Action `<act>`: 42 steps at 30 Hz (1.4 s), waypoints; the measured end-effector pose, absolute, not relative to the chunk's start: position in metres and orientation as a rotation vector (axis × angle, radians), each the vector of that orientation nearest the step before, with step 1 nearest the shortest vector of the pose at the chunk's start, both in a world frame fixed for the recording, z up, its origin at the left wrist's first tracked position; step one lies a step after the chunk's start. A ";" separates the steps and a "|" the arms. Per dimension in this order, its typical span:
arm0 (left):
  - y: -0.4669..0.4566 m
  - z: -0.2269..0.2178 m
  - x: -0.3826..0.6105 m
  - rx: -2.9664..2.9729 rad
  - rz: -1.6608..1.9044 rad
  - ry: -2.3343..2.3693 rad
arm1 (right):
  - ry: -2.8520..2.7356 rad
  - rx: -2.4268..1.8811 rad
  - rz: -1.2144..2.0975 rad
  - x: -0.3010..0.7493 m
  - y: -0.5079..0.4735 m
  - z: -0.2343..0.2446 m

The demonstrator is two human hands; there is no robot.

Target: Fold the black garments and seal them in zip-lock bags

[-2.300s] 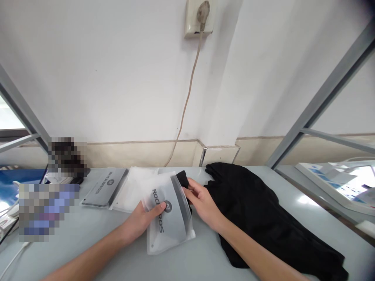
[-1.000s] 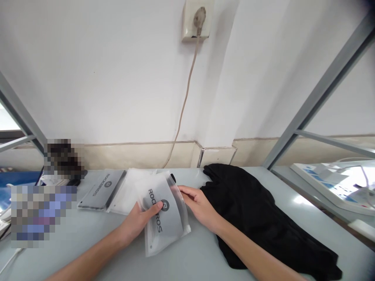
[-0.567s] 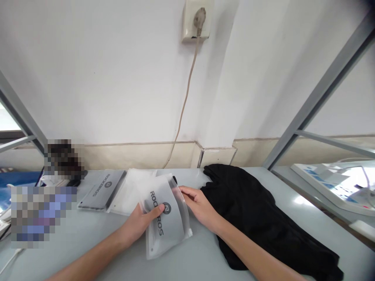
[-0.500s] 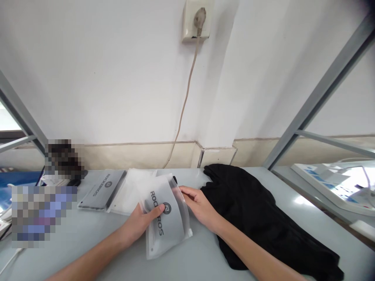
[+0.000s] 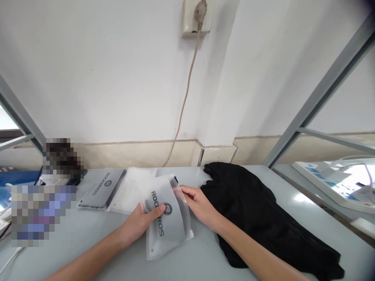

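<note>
Rockbros zip pouch [image 5: 169,218], frosted and grey with its printed name running lengthwise, lies on the grey table [image 5: 88,242] near the middle of the near edge, its zip side turned to the right and its far end raised a little. Left hand [image 5: 140,223] grips the pouch along its left side, thumb pressed on top beside the round logo and the other fingers underneath, out of sight. Right hand [image 5: 199,207] rests at the far end of the zip strip with its fingertips drawn close together on that edge; its wrist lies over the edge of a black garment [image 5: 263,218]. That garment spreads in a loose heap from the back edge of the table toward the near right corner. A sliver of black fabric [image 5: 175,180] shows at the pouch's far corner. Toward the back left lie a second Rockbros pouch [image 5: 101,187], flat and grey, and just beside it some clear empty pouches [image 5: 131,189], partly under the held one. On the wall above, a plug sits in a socket [image 5: 197,17], and its beige cable [image 5: 183,109] hangs down behind the table.
</note>
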State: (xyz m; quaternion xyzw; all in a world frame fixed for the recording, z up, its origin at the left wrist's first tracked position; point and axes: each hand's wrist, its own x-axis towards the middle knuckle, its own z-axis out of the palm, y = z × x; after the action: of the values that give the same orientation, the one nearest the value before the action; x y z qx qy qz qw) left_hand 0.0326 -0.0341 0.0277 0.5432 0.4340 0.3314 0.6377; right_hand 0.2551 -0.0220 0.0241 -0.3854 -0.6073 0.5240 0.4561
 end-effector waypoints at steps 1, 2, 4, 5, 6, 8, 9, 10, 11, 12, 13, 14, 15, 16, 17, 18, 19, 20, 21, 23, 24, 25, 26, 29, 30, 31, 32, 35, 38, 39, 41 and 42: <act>-0.034 0.028 0.033 1.242 0.757 0.987 | -1.501 -0.954 1.287 0.255 -0.022 0.024; -0.034 0.029 0.033 1.242 0.754 0.981 | -1.505 -0.955 1.284 0.255 -0.022 0.024; -0.035 0.031 0.033 1.243 0.744 0.968 | -1.507 -0.956 1.279 0.255 -0.022 0.023; -0.035 0.031 0.034 1.244 0.739 0.962 | -1.506 -0.959 1.278 0.255 -0.021 0.023; -0.036 0.031 0.034 1.245 0.734 0.958 | -1.502 -0.960 1.279 0.255 -0.021 0.023; -0.036 0.031 0.034 1.250 0.731 0.957 | -1.490 -0.958 1.285 0.255 -0.021 0.024; -0.037 0.030 0.035 1.257 0.735 0.961 | -1.487 -0.955 1.287 0.255 -0.021 0.025; -0.036 0.029 0.035 1.267 0.745 0.967 | -1.488 -0.952 1.287 0.254 -0.020 0.025; -0.036 0.028 0.035 1.278 0.761 0.974 | -1.490 -0.952 1.282 0.254 -0.020 0.025; -0.036 0.028 0.035 1.288 0.780 0.980 | -1.492 -0.955 1.274 0.254 -0.020 0.025; -0.035 0.028 0.035 1.291 0.800 0.984 | -1.487 -0.962 1.269 0.255 -0.020 0.024; -0.034 0.028 0.035 1.290 0.820 0.983 | -1.473 -0.970 1.273 0.255 -0.019 0.023; -0.034 0.028 0.034 1.286 0.833 0.978 | -1.448 -0.977 1.289 0.255 -0.019 0.021; -0.033 0.029 0.034 1.281 0.842 0.971 | -1.415 -0.980 1.313 0.255 -0.019 0.020; -0.033 0.030 0.034 1.277 0.852 0.966 | -1.386 -0.978 1.338 0.256 -0.019 0.018; -0.033 0.031 0.034 1.274 0.862 0.964 | -1.367 -0.974 1.353 0.256 -0.019 0.017; -0.033 0.032 0.034 1.274 0.869 0.965 | -1.361 -0.972 1.358 0.257 -0.020 0.016; -0.033 0.034 0.034 1.276 0.875 0.967 | -1.366 -0.973 1.352 0.257 -0.020 0.015; -0.033 0.035 0.034 1.279 0.880 0.970 | -1.379 -0.978 1.338 0.257 -0.021 0.015; -0.034 0.038 0.033 1.284 0.870 0.961 | -1.402 -0.991 1.309 0.258 -0.022 0.016; -0.034 0.038 0.032 1.285 0.853 0.949 | -1.407 -0.992 1.296 0.258 -0.023 0.016; -0.034 0.039 0.031 1.283 0.833 0.932 | -1.412 -0.989 1.282 0.258 -0.023 0.017; -0.035 0.039 0.030 1.278 0.808 0.912 | -1.419 -0.981 1.267 0.258 -0.024 0.019; -0.036 0.036 0.029 1.260 0.768 0.861 | -1.477 -0.928 1.263 0.258 -0.024 0.024; -0.036 0.035 0.029 1.255 0.774 0.852 | -1.502 -0.902 1.268 0.259 -0.024 0.026; -0.036 0.034 0.029 1.252 0.786 0.849 | -1.524 -0.876 1.265 0.259 -0.025 0.027; -0.036 0.034 0.029 1.253 0.803 0.853 | -1.537 -0.855 1.255 0.259 -0.025 0.027; -0.036 0.032 0.031 1.279 0.878 0.913 | -1.525 -0.819 1.232 0.258 -0.024 0.026; -0.033 0.031 0.033 1.307 1.047 1.039 | -1.470 -0.788 1.286 0.258 -0.023 0.021; -0.032 0.030 0.033 1.305 1.112 1.074 | -1.443 -0.779 1.300 0.258 -0.022 0.020; -0.030 0.028 0.034 1.287 1.212 1.111 | -1.386 -0.776 1.325 0.259 -0.022 0.018; -0.029 0.027 0.034 1.275 1.243 1.115 | -1.359 -0.783 1.347 0.259 -0.022 0.018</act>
State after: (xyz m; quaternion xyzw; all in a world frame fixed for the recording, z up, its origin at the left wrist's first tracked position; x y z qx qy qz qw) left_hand 0.0336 -0.0291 0.0266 0.5265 0.4604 0.5135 0.4972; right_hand 0.2585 -0.0218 0.0182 -0.3254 -0.5650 0.5598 0.5115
